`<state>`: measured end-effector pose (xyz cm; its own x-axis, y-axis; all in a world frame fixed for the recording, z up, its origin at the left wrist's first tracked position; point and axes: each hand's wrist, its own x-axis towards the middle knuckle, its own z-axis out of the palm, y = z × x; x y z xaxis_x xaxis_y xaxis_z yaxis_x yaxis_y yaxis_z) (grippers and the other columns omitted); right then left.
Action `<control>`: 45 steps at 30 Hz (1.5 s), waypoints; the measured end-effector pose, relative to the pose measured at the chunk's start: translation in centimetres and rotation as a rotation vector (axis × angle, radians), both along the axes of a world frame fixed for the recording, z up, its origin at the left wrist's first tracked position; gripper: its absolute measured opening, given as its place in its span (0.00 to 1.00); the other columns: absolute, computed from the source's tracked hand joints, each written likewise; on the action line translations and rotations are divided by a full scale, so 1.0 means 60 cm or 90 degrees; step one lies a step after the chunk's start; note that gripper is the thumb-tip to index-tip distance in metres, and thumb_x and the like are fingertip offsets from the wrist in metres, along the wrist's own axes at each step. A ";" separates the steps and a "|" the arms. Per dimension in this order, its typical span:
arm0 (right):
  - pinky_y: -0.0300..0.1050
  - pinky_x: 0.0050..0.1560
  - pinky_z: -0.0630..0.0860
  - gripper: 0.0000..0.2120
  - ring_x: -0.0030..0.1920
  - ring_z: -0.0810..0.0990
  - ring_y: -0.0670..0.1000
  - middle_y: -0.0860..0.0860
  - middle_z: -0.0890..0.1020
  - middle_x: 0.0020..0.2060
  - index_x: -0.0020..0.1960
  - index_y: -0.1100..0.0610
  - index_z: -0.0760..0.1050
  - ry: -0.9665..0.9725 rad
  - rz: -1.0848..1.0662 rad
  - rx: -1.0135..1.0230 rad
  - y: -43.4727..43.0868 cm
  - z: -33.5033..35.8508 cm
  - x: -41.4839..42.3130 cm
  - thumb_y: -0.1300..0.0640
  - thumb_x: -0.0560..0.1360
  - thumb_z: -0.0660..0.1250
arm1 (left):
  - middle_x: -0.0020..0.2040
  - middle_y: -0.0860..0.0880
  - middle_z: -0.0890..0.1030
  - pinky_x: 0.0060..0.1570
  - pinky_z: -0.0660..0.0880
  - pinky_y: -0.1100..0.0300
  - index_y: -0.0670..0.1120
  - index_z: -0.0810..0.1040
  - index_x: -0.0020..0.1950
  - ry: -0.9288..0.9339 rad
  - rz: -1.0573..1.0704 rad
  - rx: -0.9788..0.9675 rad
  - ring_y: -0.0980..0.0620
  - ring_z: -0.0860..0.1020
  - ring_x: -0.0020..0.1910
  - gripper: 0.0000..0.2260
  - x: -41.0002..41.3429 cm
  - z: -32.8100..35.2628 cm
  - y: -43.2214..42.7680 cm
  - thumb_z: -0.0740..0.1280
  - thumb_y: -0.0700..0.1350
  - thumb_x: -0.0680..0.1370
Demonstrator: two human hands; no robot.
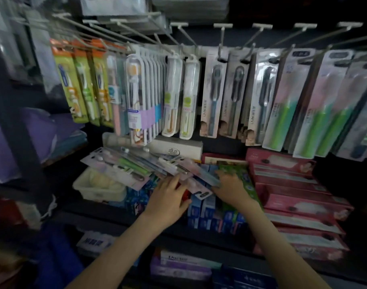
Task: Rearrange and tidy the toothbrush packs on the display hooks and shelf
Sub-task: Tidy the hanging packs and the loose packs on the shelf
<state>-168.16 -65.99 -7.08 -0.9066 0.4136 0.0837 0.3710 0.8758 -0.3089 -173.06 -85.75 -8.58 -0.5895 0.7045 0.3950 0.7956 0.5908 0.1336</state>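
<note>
Toothbrush packs (136,167) lie fanned on the shelf (99,214), long axes ten-to-four o'clock. Your left hand (168,199), fingers (174,181) flat, presses their four-o'clock ends; your right hand (233,187) is beside at three o'clock, grasp unclear.

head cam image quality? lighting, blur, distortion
Head view: dim, darkest at the corners; wide-angle fans the hooks outward; left edge smeared by blur; centre hanging packs clearer; left hand and right hand fairly sharp at the loose packs.

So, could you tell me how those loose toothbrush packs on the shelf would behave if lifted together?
The loose toothbrush packs are thin, glossy cards, so probably light and apt to slide apart. They overhang the white tub, so a push might tip some off.
</note>
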 end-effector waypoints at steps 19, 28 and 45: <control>0.36 0.56 0.62 0.30 0.57 0.65 0.47 0.49 0.67 0.55 0.68 0.57 0.66 0.345 0.108 -0.119 -0.003 0.002 0.137 0.61 0.69 0.73 | 0.49 0.46 0.81 0.44 0.80 0.60 0.42 0.74 0.56 -0.640 -0.046 0.607 0.54 0.82 0.44 0.09 0.071 0.069 0.108 0.66 0.45 0.79; 0.33 0.52 0.66 0.39 0.54 0.68 0.42 0.45 0.66 0.56 0.76 0.46 0.52 0.488 0.089 -0.049 0.000 0.082 0.180 0.54 0.73 0.71 | 0.43 0.49 0.83 0.47 0.79 0.48 0.48 0.77 0.47 -0.450 -0.231 0.470 0.52 0.82 0.43 0.02 0.104 0.148 0.154 0.67 0.45 0.77; 0.49 0.38 0.75 0.39 0.53 0.72 0.59 0.58 0.70 0.58 0.77 0.49 0.49 0.473 -0.062 0.326 0.167 0.218 0.191 0.60 0.74 0.67 | 0.70 0.48 0.66 0.64 0.67 0.58 0.46 0.60 0.73 -0.061 -0.147 0.378 0.51 0.67 0.68 0.24 0.092 0.244 0.300 0.62 0.48 0.79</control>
